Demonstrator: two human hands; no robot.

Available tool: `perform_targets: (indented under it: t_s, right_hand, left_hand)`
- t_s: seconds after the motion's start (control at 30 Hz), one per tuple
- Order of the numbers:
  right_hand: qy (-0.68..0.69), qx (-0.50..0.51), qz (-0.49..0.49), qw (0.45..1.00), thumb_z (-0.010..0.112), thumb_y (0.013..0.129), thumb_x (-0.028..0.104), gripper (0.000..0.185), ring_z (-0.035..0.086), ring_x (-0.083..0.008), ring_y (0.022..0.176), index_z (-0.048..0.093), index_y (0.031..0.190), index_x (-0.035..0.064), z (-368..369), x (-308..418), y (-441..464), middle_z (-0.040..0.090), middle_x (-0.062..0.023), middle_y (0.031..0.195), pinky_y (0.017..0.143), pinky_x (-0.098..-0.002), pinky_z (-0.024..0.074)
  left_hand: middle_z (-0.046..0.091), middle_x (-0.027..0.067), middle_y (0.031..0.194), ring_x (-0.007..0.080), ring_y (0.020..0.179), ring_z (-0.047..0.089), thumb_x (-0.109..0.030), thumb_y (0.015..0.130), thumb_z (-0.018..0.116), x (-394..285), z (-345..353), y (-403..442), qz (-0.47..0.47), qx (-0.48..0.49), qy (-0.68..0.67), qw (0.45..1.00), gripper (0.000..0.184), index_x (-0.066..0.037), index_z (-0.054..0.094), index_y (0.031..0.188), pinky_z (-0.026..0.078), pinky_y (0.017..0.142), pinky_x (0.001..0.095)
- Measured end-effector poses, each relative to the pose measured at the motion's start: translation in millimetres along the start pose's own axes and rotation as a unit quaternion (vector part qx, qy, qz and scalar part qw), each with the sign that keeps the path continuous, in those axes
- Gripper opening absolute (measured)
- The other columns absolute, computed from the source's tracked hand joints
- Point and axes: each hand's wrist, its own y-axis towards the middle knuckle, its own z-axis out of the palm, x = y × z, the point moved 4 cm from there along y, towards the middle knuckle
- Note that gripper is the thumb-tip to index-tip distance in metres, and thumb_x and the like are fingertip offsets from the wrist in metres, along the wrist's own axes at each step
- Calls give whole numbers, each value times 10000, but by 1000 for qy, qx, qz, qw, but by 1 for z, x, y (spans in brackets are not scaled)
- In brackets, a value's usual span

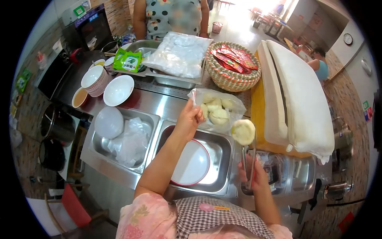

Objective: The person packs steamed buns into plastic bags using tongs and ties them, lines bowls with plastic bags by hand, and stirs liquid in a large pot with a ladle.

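My left hand (190, 119) pinches the edge of a clear plastic bag (238, 104) above the counter. Several pale round buns (215, 105) lie inside that bag. My right hand (253, 173) is closed around metal tongs (249, 165). Between the tips of the tongs is one pale bun (243, 132), just to the right of the bag and apart from the others. Below my left forearm, a white lid-like disc with a red rim (191, 165) sits in a steel basin (223, 159).
Stacked white bowls (94, 81) stand at the left, near a basin holding a crumpled plastic bag (133, 143). A woven basket (229, 84) of red packets (234, 59) and a padded white box (298, 99) are beyond. A person (173, 18) stands across the counter.
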Motion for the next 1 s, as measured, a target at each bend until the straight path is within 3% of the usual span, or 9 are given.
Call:
perform_targets:
  t_s: [0.27,0.43,0.6,0.8,0.9,0.93,1.0]
  right_hand:
    - [61,5,-1,998,534,887,393,513,510,-200,773,436,1298,102,-30,-25,-40,548,-153,1079,571,-313,436]
    - [46,8,0,999,519,894,405,500,521,-206,775,443,1292,110,-27,-29,-40,559,-146,1056,571,-304,438]
    - [7,53,-28,998,499,909,404,461,540,-212,742,464,1267,116,30,5,4,565,-151,1036,563,-295,440]
    - [66,145,-17,987,487,921,382,406,552,-224,776,487,1237,126,89,18,65,565,-162,1029,575,-318,466]
    - [29,111,4,993,466,918,434,407,522,-196,742,511,1195,138,77,-4,60,563,-136,1008,573,-300,439]
    - [43,134,13,990,495,916,385,410,548,-216,778,494,1229,121,63,-11,61,564,-153,1042,590,-329,458]
    - [42,78,29,996,503,909,390,421,548,-217,778,489,1234,122,33,-25,62,565,-151,1043,589,-330,459]
  left_hand:
    - [394,-30,694,81,640,401,-73,932,416,10,11,-5,6,4,-4,1000,554,-196,223,1436,398,663,249]
    - [420,-29,720,74,653,413,-33,911,423,12,19,-14,4,-16,-24,1000,517,-136,305,1404,396,612,222]
    - [441,-23,737,82,662,436,-64,922,443,27,13,-15,14,-18,-30,999,471,-141,333,1373,409,606,226]
    - [441,-28,735,77,656,443,-100,934,445,25,19,-28,11,-36,-117,992,444,-179,336,1357,409,621,228]
    - [442,-29,727,75,654,442,-122,939,445,22,13,-34,-3,-30,-140,990,430,-200,342,1350,408,626,233]
    - [442,-29,725,75,654,443,-125,940,445,22,13,-36,-2,-29,-144,989,418,-196,349,1341,409,626,234]
    - [443,-29,720,77,655,445,-130,942,444,23,11,-38,-4,-28,-146,989,391,-188,362,1319,410,627,236]
